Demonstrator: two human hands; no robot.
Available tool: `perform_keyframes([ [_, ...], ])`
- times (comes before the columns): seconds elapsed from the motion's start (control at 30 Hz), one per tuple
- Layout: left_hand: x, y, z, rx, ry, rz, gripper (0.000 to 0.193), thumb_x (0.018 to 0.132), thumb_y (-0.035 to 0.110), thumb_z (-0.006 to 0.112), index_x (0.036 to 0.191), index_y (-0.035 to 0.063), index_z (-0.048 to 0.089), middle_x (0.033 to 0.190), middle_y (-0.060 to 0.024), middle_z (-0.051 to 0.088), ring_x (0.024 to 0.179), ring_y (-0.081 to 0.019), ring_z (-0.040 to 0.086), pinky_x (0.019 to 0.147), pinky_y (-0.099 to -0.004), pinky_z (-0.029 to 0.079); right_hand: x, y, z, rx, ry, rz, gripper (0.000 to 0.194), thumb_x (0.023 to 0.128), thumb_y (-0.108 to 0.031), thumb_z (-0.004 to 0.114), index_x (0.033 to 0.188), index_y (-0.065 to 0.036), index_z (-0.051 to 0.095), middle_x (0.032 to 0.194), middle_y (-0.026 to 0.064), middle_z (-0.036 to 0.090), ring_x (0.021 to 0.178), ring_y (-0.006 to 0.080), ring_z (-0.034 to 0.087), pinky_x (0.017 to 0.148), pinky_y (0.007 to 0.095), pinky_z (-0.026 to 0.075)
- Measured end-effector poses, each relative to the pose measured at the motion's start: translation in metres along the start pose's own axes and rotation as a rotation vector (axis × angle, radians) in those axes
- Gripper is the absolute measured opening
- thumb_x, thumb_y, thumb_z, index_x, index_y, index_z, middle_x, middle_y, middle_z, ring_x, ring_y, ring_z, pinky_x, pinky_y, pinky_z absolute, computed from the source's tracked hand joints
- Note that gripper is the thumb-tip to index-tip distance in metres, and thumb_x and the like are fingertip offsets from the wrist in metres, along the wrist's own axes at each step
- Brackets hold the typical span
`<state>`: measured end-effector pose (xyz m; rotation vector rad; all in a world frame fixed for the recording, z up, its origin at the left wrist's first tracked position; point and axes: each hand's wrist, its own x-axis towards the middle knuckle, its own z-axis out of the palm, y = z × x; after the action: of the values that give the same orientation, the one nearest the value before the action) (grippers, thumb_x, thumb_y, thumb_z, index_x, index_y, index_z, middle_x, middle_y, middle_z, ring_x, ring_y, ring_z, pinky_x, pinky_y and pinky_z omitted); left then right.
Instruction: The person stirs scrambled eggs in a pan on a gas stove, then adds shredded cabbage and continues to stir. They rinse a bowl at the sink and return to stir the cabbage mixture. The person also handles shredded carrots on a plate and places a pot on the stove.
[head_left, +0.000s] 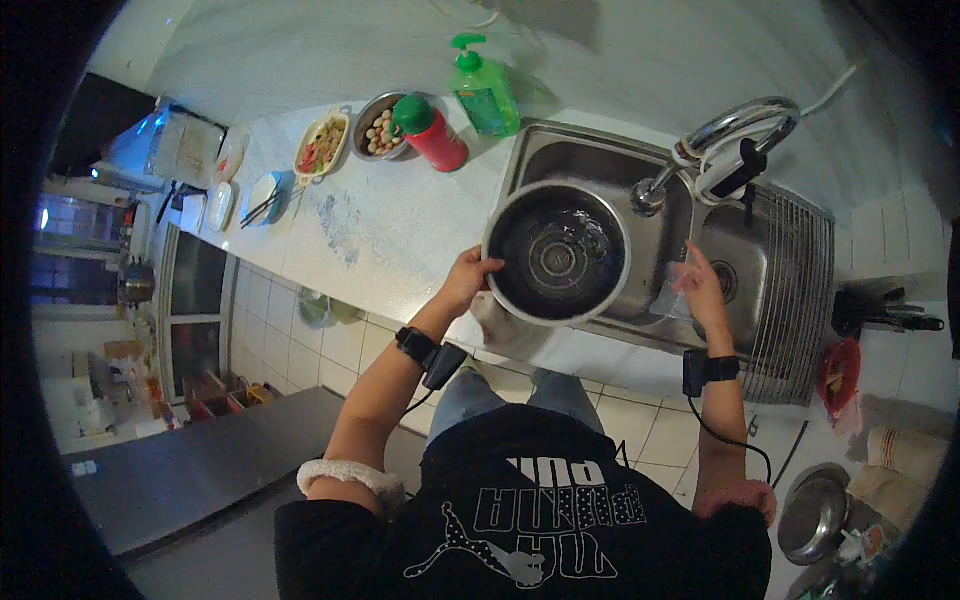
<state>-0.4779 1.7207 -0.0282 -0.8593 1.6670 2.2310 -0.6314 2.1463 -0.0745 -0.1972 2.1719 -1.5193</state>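
Note:
A round metal pot (559, 255) with a dark inside and a shiny, wet-looking bottom sits over the left edge of the steel double sink (600, 146). My left hand (474, 276) grips its left rim, thumb over the edge. Above the divider between the basins, my right hand (699, 281) is at a clear plastic piece (671, 292), fingers pinched around it; what the piece is, I cannot tell. The chrome faucet (739, 124) arches over the basins, its spray head (648, 196) just to the right of the pot.
Behind the pot stand a green pump bottle (487, 97) and a red bottle with a green cap (435, 139). Further left are a bowl of small round items (379, 139), an oval dish of chopped food (322, 146) and chopsticks (261, 208). A wire rack (795, 300) covers the sink's right side.

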Motion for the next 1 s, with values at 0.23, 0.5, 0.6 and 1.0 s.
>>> perform_keyframes([
  [0.23, 0.014, 0.018, 0.006, 0.229, 0.240, 0.517, 0.014, 0.091, 0.006, 0.059, 0.102, 0.0007, 0.065, 0.085, -0.0002, 0.067, 0.074, -0.0095, 0.058, 0.068, -0.0273, 0.047, -0.010, -0.010, 0.030, -0.306, -0.032, -0.127, 0.046, 0.086, -0.010, 0.071, 0.131, -0.007, 0.059, 0.120, 0.0127, 0.065, 0.103, 0.0234, 0.064, 0.087, 0.0342, 0.052],
  [0.5, 0.016, 0.016, 0.025, 0.383, 0.475, 0.637, 0.015, 0.095, 0.008, 0.057, 0.104, -0.0019, 0.064, 0.082, -0.0097, 0.067, 0.072, -0.0152, 0.058, 0.069, -0.0307, 0.047, -0.008, 0.011, -0.005, -0.319, 0.131, -0.115, 0.030, 0.092, -0.019, 0.069, 0.116, -0.003, 0.063, 0.100, 0.0109, 0.069, 0.093, 0.0216, 0.065, 0.084, 0.0346, 0.051],
  [0.6, 0.034, 0.012, 0.038, 0.385, 0.516, 0.701, 0.014, 0.095, 0.009, 0.058, 0.101, -0.0020, 0.063, 0.078, -0.0132, 0.065, 0.068, -0.0197, 0.057, 0.067, -0.0337, 0.047, 0.025, 0.007, -0.043, -0.389, 0.255, -0.109, 0.021, 0.095, -0.021, 0.065, 0.104, -0.002, 0.063, 0.090, 0.0071, 0.068, 0.083, 0.0179, 0.064, 0.075, 0.0300, 0.049],
  [1.0, 0.084, -0.006, 0.119, 0.266, 0.631, 0.739, 0.017, 0.093, 0.014, 0.063, 0.089, -0.0018, 0.059, 0.072, -0.0149, 0.059, 0.067, -0.0240, 0.056, 0.063, -0.0388, 0.044, 0.120, 0.028, -0.125, -0.444, 0.319, -0.054, 0.026, 0.093, -0.021, 0.062, 0.080, 0.002, 0.064, 0.069, 0.0132, 0.065, 0.064, 0.0235, 0.065, 0.064, 0.0381, 0.050],
])
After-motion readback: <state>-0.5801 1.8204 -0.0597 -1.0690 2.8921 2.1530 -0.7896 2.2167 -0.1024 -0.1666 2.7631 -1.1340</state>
